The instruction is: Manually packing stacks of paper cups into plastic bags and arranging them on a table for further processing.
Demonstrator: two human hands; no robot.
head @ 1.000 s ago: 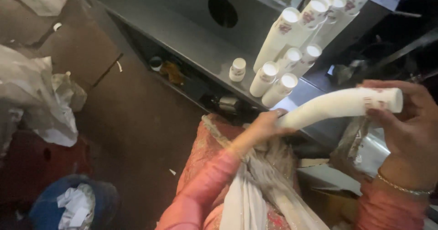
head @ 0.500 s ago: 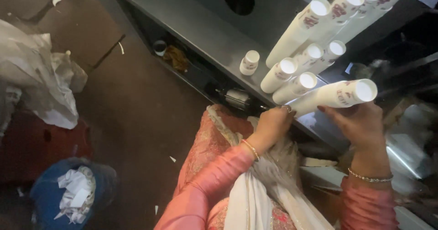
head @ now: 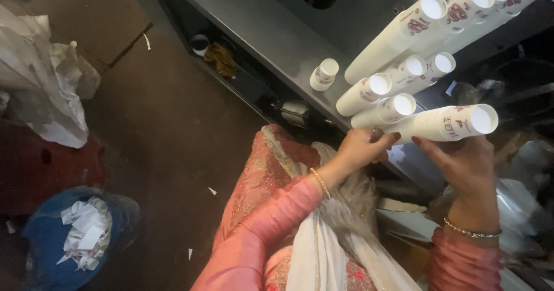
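Both hands hold one stack of white paper cups (head: 444, 124). The left hand (head: 360, 148) closes its grip around the stack's near end; the right hand (head: 464, 167) supports it from below, fingers wrapped around the middle. Compared with a second ago, the stack has been lowered and turned, so its open end now points the same way as the other cup stacks (head: 404, 66) lying side by side on the grey metal surface (head: 277, 37), just beside them. A single short cup stack (head: 323, 74) stands apart on that surface. A blue bin of paper scraps (head: 75, 239) sits on the floor, well apart.
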